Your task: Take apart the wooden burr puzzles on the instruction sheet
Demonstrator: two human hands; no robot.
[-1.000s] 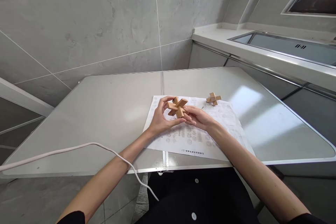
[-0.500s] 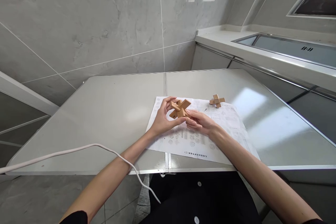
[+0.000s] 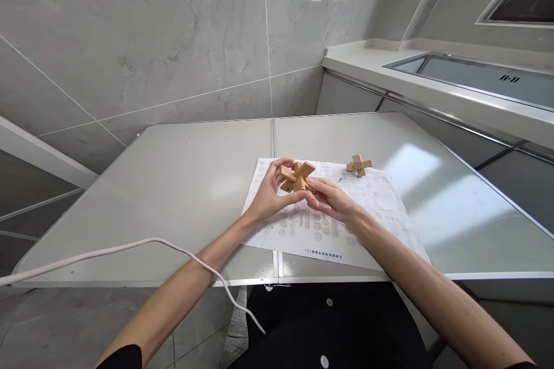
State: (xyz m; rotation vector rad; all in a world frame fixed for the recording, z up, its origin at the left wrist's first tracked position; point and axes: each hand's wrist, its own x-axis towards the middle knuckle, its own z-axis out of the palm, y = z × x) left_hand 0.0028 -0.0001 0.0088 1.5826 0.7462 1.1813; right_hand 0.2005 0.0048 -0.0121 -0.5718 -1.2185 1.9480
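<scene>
Puzzle [image 3: 298,180], wooden, observed above the paper [image 3: 283,243]; my left hand [image 3: 267,195] and right hand [image 3: 332,198] both pinch it. I note a second puzzle [image 3: 359,165] to the right, at the paper's far edge.

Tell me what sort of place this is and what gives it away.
Probably a kitchen, though possibly a utility room: a rectangular, metal-rimmed grey basin, apparently a sink, is set into a long white countertop, with flat grey cabinet fronts below.
</scene>
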